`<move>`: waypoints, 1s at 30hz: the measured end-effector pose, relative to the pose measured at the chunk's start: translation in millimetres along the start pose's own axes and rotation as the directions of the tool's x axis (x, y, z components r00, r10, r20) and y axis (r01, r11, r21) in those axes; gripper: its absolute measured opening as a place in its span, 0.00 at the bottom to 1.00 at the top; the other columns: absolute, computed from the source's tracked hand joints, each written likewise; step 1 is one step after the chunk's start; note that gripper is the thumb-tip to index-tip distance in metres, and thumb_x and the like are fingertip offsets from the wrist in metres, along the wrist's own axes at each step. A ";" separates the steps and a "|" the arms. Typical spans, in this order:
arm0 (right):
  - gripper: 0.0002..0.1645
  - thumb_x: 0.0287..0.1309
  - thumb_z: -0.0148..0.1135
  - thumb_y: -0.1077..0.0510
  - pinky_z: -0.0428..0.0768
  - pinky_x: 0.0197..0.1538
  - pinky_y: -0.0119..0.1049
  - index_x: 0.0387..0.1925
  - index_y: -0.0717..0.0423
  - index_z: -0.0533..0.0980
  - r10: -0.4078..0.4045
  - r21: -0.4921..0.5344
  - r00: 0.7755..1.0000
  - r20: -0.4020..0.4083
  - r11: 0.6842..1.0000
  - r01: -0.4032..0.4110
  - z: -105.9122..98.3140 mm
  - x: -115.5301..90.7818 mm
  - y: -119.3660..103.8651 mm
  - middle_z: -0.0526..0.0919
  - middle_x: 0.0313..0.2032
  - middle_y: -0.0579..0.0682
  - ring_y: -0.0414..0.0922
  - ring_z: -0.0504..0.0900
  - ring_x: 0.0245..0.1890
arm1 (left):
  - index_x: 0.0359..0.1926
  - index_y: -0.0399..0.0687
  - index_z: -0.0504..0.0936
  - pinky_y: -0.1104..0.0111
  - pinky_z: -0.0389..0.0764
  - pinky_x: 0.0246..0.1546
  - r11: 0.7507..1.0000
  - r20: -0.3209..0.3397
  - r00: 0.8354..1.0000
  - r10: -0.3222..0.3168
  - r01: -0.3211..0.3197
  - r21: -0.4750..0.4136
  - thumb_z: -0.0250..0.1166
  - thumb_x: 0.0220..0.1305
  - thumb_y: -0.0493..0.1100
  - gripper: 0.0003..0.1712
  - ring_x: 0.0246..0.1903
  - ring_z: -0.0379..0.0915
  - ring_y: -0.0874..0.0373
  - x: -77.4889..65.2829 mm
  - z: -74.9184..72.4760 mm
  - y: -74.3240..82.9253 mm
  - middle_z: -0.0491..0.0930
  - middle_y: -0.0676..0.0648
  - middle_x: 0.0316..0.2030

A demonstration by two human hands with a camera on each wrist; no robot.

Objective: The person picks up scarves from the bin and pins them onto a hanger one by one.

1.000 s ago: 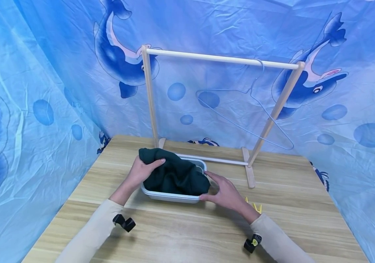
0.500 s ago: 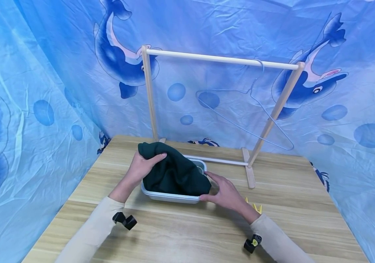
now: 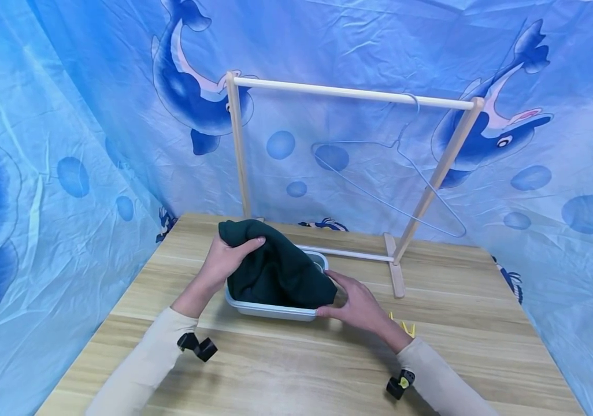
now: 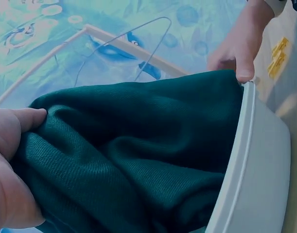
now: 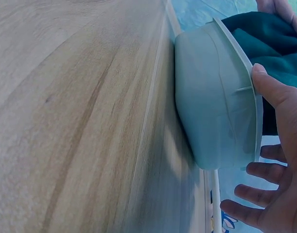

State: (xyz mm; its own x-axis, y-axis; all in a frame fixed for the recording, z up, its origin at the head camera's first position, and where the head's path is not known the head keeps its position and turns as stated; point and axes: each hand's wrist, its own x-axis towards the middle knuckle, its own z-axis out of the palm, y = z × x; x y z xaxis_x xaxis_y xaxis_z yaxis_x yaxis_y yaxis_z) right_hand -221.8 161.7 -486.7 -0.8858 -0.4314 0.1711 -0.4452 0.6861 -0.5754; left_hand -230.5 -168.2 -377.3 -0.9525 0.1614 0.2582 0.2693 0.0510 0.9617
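A dark green cloth (image 3: 278,268), thick and woven, lies bunched in a pale plastic tub (image 3: 275,312). My left hand (image 3: 221,260) pinches its upper left part between thumb and fingers and keeps that part raised above the tub. The cloth's lower right part still rests inside the tub. My right hand (image 3: 354,303) holds the tub's right end, thumb on the near corner of the rim and forefinger at the far corner. In the right wrist view the other fingers (image 5: 257,196) spread loosely beside the tub. The tub's inside is mostly hidden by the cloth.
Behind the tub stands a wooden rack (image 3: 354,92), with a thin wire hanger (image 3: 380,196) hung towards its right end. Yellow clips (image 3: 408,329) lie on the wood-grain table (image 3: 296,370) beside the right forearm. A blue dolphin-print sheet (image 3: 296,46) surrounds the table.
My left hand has risen slightly, lifting the left part of the green cloth higher above the tub. The right hand and the tub have stayed in place.
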 end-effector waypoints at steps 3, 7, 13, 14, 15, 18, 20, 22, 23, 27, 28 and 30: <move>0.59 0.48 0.69 0.22 0.71 0.68 0.57 0.76 0.44 0.65 0.005 0.002 1.000 0.000 1.000 -0.005 -0.2 0.1 0.1 0.71 0.71 0.49 0.52 0.70 0.71 | 0.50 0.44 0.87 0.64 0.79 0.57 1.000 -0.019 1.000 -0.006 0.006 0.003 0.72 0.67 0.46 0.15 0.51 0.81 0.54 1.3 0.5 2.9 0.87 0.50 0.47; 0.59 0.47 0.69 0.22 0.71 0.68 0.57 0.76 0.42 0.65 0.009 0.005 1.000 0.000 1.000 -0.009 -0.5 0.2 0.2 0.71 0.72 0.48 0.51 0.70 0.71 | 0.49 0.45 0.87 0.66 0.80 0.54 1.000 -0.042 0.999 -0.007 0.007 0.004 0.72 0.66 0.46 0.14 0.49 0.81 0.53 2.3 0.3 7.1 0.87 0.50 0.45; 0.59 0.47 0.70 0.22 0.71 0.67 0.58 0.76 0.42 0.65 -0.012 -0.009 1.000 -0.015 1.000 0.012 -0.9 0.6 -0.7 0.71 0.71 0.49 0.52 0.71 0.71 | 0.50 0.41 0.87 0.64 0.82 0.53 0.997 -0.022 0.997 0.068 -0.069 -0.032 0.71 0.67 0.43 0.14 0.48 0.81 0.49 3.6 -1.2 17.2 0.86 0.47 0.46; 0.59 0.47 0.70 0.22 0.71 0.67 0.58 0.76 0.43 0.65 -0.016 -0.011 1.000 -0.015 1.000 0.015 -0.9 0.6 -0.6 0.71 0.71 0.49 0.52 0.71 0.71 | 0.50 0.42 0.87 0.64 0.82 0.53 0.997 -0.021 0.997 0.076 -0.076 -0.033 0.71 0.68 0.43 0.14 0.48 0.81 0.49 3.6 -1.4 19.1 0.86 0.47 0.46; 0.60 0.47 0.70 0.22 0.71 0.67 0.58 0.76 0.43 0.65 -0.018 -0.014 1.000 -0.014 1.000 0.018 -1.2 0.3 -0.6 0.71 0.71 0.49 0.52 0.71 0.71 | 0.50 0.42 0.87 0.64 0.82 0.53 0.996 -0.022 0.997 0.077 -0.078 -0.032 0.71 0.67 0.43 0.14 0.47 0.81 0.50 3.6 -1.7 21.0 0.86 0.47 0.46; 0.60 0.47 0.70 0.22 0.72 0.67 0.58 0.76 0.44 0.65 -0.021 -0.029 1.000 -0.011 0.999 0.021 -3.3 0.4 0.0 0.72 0.71 0.50 0.53 0.71 0.70 | 0.50 0.44 0.87 0.65 0.82 0.52 0.996 -0.033 0.996 0.079 -0.080 -0.025 0.71 0.67 0.43 0.13 0.46 0.81 0.50 4.6 -2.0 26.6 0.86 0.48 0.45; 0.61 0.46 0.71 0.22 0.72 0.66 0.58 0.76 0.45 0.65 -0.022 -0.038 1.000 -0.007 0.999 0.022 -5.7 0.2 -0.4 0.72 0.71 0.51 0.53 0.72 0.70 | 0.51 0.44 0.87 0.66 0.81 0.53 0.997 -0.040 0.996 0.076 -0.077 -0.021 0.71 0.67 0.43 0.14 0.47 0.81 0.50 4.9 -2.7 29.3 0.86 0.49 0.45; 0.61 0.45 0.71 0.22 0.73 0.66 0.57 0.76 0.45 0.65 -0.020 -0.046 1.000 -0.008 0.999 0.020 -8.6 0.1 -0.9 0.72 0.71 0.50 0.53 0.72 0.69 | 0.51 0.44 0.86 0.66 0.81 0.53 0.997 -0.047 0.996 0.077 -0.078 -0.021 0.71 0.67 0.43 0.14 0.47 0.81 0.50 4.7 -3.6 31.2 0.86 0.48 0.46; 0.62 0.45 0.71 0.22 0.73 0.66 0.57 0.76 0.45 0.65 -0.022 -0.045 1.000 -0.008 0.999 0.022 -10.6 -0.2 -1.5 0.72 0.71 0.50 0.53 0.72 0.69 | 0.52 0.44 0.86 0.66 0.81 0.53 0.996 -0.050 0.996 0.079 -0.081 -0.023 0.71 0.67 0.43 0.14 0.47 0.81 0.50 4.7 -4.2 31.8 0.86 0.48 0.46; 0.61 0.45 0.72 0.23 0.73 0.66 0.55 0.75 0.46 0.66 -0.063 -0.058 0.998 -0.026 0.996 0.061 -20.8 -1.5 -4.1 0.73 0.71 0.48 0.52 0.72 0.70 | 0.52 0.43 0.86 0.66 0.81 0.53 0.996 -0.057 0.995 0.087 -0.089 -0.024 0.71 0.67 0.43 0.15 0.46 0.80 0.50 4.6 -6.4 34.2 0.86 0.48 0.46; 0.60 0.45 0.73 0.25 0.74 0.66 0.55 0.75 0.47 0.66 -0.076 -0.057 0.997 -0.033 0.996 0.074 -24.3 -2.0 -5.4 0.73 0.70 0.48 0.52 0.72 0.69 | 0.52 0.44 0.86 0.67 0.81 0.53 0.996 -0.060 0.994 0.088 -0.090 -0.020 0.71 0.67 0.43 0.15 0.46 0.80 0.50 4.7 -7.0 34.9 0.86 0.49 0.45; 0.58 0.48 0.74 0.27 0.75 0.65 0.55 0.75 0.47 0.67 -0.105 -0.068 0.993 -0.049 0.993 0.101 -31.1 -2.4 -7.2 0.73 0.70 0.48 0.52 0.73 0.69 | 0.52 0.44 0.86 0.67 0.81 0.53 0.996 -0.064 0.994 0.092 -0.093 -0.014 0.71 0.67 0.43 0.14 0.46 0.80 0.50 5.2 -8.0 36.2 0.86 0.49 0.45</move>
State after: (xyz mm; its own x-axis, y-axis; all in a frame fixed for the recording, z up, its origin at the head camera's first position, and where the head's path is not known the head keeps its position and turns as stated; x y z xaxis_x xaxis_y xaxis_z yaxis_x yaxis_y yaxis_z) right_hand -220.5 176.0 -458.1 -0.8397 -0.4715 0.2693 -0.5404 0.6770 -0.4997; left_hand -226.8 -173.4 -340.4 -0.9309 0.1017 0.3507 0.3546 0.0222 0.9348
